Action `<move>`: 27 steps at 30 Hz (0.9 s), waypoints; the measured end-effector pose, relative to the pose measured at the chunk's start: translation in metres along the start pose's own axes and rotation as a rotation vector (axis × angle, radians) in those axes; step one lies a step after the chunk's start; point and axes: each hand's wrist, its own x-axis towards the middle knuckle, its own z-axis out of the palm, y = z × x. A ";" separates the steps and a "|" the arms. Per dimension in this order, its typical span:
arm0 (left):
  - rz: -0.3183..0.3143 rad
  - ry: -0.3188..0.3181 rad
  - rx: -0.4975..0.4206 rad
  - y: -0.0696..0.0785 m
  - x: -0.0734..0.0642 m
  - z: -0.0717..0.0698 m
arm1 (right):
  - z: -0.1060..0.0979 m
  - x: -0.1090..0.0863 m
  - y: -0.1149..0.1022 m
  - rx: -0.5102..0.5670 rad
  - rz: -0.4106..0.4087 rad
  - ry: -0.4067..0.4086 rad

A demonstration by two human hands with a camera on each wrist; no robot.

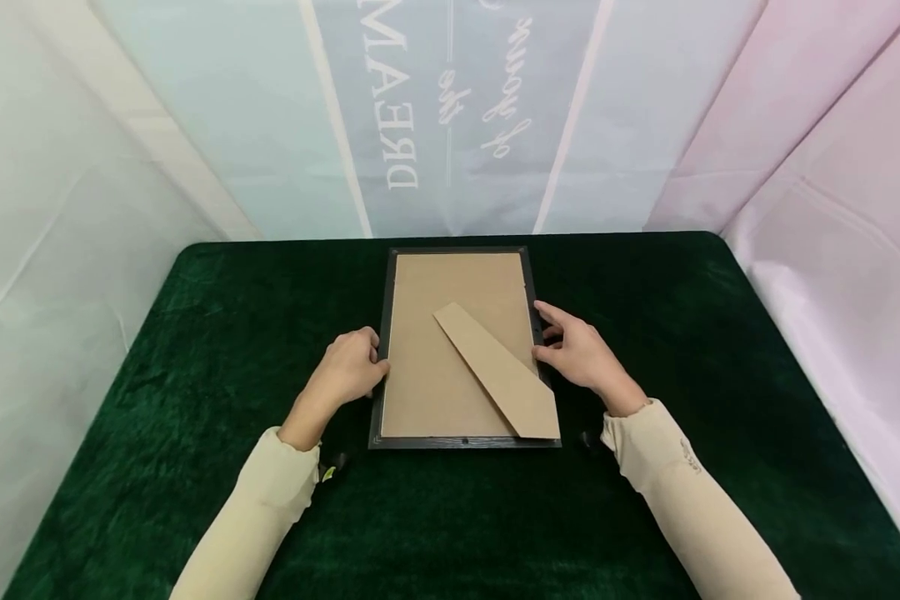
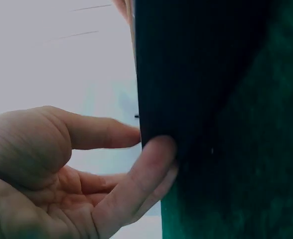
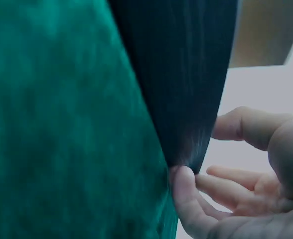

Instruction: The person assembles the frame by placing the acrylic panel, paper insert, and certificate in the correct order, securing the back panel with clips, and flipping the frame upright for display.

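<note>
In the head view, the picture frame (image 1: 423,350) sits back-side up over the green table (image 1: 232,350), its stand (image 1: 506,379) slanting to the frame's near right corner — left hand (image 1: 350,365) gripping the frame's left edge, right hand (image 1: 576,350) its right. The left wrist view shows thumb and fingers pinching the frame's side; the right wrist view shows a matching pinch opposite.

There was one black rectangular frame (image 1: 427,443), one tan board (image 1: 427,358), one tapered tan flap (image 1: 504,375), two hands (image 1: 350,364) (image 1: 581,354), two cream sleeves (image 1: 251,508) (image 1: 693,504), one green velvety surface (image 1: 157,417)
</note>
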 end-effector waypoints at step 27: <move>-0.020 -0.102 -0.310 -0.026 0.015 -0.002 | 0.082 -0.043 -0.106 -0.326 -0.441 -0.173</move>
